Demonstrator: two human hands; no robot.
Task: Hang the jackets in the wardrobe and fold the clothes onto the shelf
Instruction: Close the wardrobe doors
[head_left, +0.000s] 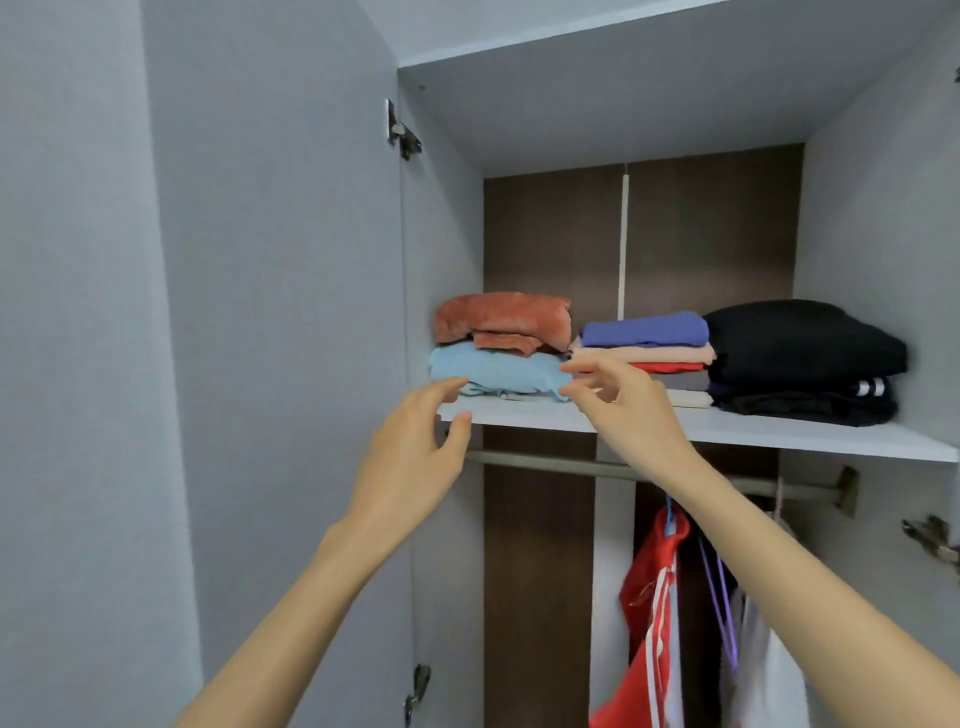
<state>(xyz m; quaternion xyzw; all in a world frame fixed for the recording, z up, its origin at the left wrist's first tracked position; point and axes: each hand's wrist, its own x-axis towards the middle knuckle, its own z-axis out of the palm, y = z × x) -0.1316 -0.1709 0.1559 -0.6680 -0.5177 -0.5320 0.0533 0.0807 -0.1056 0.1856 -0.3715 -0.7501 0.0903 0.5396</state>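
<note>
Head view puts the folding step in hand: the light blue folded garment (498, 371) lies on the shelf (779, 434) at the left, under a rust folded garment (504, 317). Jackets, a red jacket (649, 623) among them, hang from the rail (545, 462) below. The next move likely calls for squaring this pile or pulling both hands clear without dragging it off the edge. The left grip (415, 447) is released, fingers loosely spread just beside the blue garment's near corner. The right grip (628, 410) is also released and empty, fingertips at the garment's right end; contact is unclear.
</note>
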